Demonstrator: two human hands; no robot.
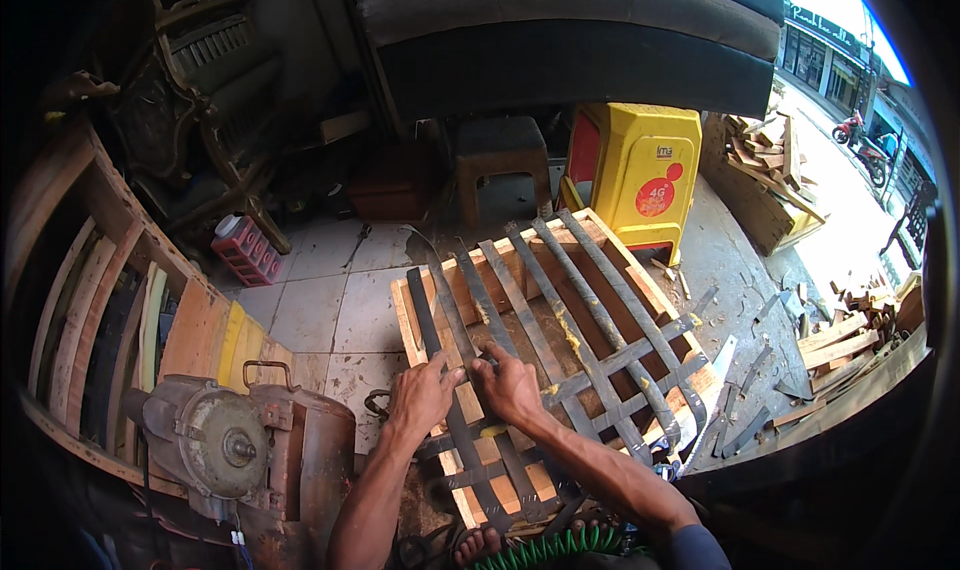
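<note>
A pale wooden frame (590,232) lies tilted in front of me, strung with dark webbing straps (517,305). Several straps run lengthwise, and a cross strap (590,375) passes among them on the near right. My left hand (420,400) is closed at the left-hand straps, its fingertips bent on one of them. Close beside it, my right hand (512,388) also has curled fingers against a strap, thumb toward the left hand. The undersides of both grips are hidden. Staples show at the near strap ends, and loose strap ends stick up past the far rail.
A rusty motor-driven compressor (225,440) stands at left, by a wooden frame (185,280). Beyond are a pink container (245,250), a dark stool (502,160) and a yellow stool (640,170). Wood scraps (840,340) and strap offcuts lie right. A green coiled hose (555,548) is near my feet.
</note>
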